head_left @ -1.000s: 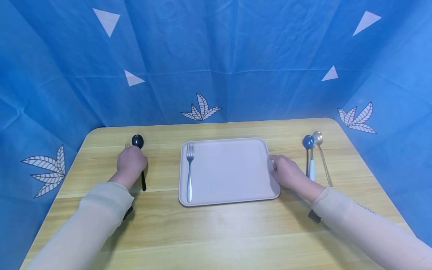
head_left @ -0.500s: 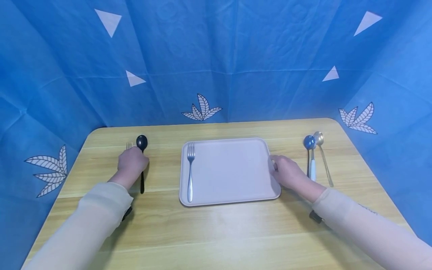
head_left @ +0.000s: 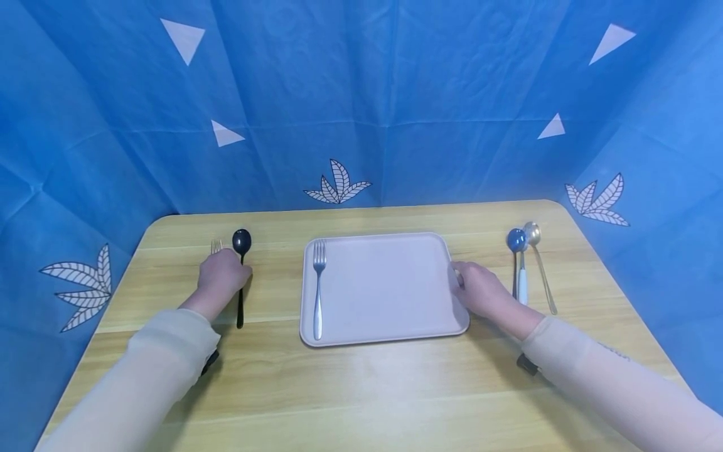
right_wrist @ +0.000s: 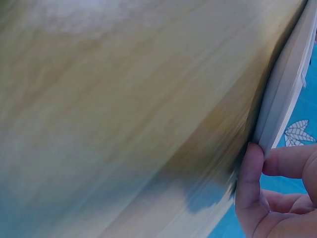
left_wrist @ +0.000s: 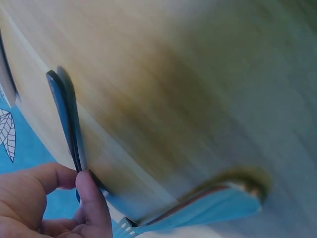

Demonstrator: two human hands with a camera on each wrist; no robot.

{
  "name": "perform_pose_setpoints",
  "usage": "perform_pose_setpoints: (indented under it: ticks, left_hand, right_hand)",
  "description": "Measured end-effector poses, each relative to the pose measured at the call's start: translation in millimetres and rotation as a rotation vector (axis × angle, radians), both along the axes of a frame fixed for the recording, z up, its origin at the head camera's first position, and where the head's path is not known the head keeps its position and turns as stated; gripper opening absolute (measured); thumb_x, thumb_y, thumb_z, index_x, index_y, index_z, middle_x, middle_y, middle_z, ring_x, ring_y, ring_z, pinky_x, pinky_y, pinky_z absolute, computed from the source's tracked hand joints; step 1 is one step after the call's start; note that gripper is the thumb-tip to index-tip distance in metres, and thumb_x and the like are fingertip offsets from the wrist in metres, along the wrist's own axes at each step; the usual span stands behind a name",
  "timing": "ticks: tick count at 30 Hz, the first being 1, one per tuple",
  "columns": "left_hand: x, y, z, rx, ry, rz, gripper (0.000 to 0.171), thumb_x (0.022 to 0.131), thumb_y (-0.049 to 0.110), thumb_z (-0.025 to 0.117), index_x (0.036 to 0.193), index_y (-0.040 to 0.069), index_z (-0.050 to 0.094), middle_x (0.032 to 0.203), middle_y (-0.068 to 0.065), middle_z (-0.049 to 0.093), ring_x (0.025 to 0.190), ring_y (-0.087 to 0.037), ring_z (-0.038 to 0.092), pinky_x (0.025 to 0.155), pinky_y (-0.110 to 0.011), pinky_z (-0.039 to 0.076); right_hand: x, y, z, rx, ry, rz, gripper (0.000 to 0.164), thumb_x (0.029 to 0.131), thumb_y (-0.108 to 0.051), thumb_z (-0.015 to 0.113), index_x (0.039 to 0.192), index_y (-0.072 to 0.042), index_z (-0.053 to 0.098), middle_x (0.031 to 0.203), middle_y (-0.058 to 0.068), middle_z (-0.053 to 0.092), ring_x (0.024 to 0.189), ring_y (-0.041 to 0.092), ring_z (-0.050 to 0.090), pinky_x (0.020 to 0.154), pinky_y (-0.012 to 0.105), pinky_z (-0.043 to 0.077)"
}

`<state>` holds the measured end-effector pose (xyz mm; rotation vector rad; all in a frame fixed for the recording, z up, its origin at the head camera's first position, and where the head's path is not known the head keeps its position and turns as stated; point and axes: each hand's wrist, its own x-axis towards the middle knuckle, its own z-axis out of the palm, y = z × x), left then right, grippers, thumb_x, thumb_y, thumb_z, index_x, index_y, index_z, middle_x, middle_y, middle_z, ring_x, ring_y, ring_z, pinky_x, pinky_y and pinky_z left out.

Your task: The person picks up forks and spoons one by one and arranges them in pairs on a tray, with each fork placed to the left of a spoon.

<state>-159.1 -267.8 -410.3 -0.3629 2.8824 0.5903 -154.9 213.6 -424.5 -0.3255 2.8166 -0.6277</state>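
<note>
My left hand (head_left: 221,276) pinches the handle of a black spoon (head_left: 241,242), whose bowl points away from me. The left wrist view shows thumb and finger closed on the dark spoon handle (left_wrist: 64,109). A fork (head_left: 216,245) lies mostly hidden beneath that hand, only its tines showing; its broad handle (left_wrist: 208,208) lies on the table in the left wrist view. My right hand (head_left: 480,289) holds the right edge of a pale rectangular tray (head_left: 390,289), thumb and finger gripping the rim (right_wrist: 280,99). A metal fork (head_left: 318,295) lies along the tray's left side, tines away.
Several spoons lie together on the right: a shiny-bowled metal one (head_left: 516,240), one with a white handle (head_left: 522,285), and a gold-toned one (head_left: 545,282). The wooden table (head_left: 384,395) ends at a blue curtain (head_left: 361,81) behind and at both sides.
My left hand has shifted the black spoon slightly right and toward me, apart from the fork's tines; its handle now stands nearly straight. Right hand and tray have kept their place.
</note>
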Motion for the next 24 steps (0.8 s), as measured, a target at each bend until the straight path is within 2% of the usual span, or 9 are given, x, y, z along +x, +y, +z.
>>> perform_pose_setpoints:
  ticks: [9,24]
  left_hand:
    - [3.4,0.7,3.2,0.017,-0.014,-0.015,0.026,0.089,0.013,0.055,0.065,0.006,0.050,0.056,-0.006,0.048,0.052,-0.024,0.050,0.049,-0.032,0.040]
    - [8.3,5.5,5.0,0.019,0.013,-0.034,0.026,0.087,0.013,0.056,0.064,0.009,0.045,0.054,-0.003,0.041,0.049,-0.021,0.046,0.047,-0.031,0.037]
  right_hand:
    - [0.7,-1.3,0.7,0.012,0.013,0.004,0.058,0.088,-0.002,0.065,0.140,0.013,0.044,0.098,0.019,0.066,0.086,0.030,0.064,0.080,0.046,0.055]
    - [0.8,-0.6,2.6,0.009,0.000,0.001,0.057,0.089,-0.002,0.065,0.140,0.012,0.044,0.105,0.023,0.066,0.093,0.034,0.065,0.083,0.048,0.055]
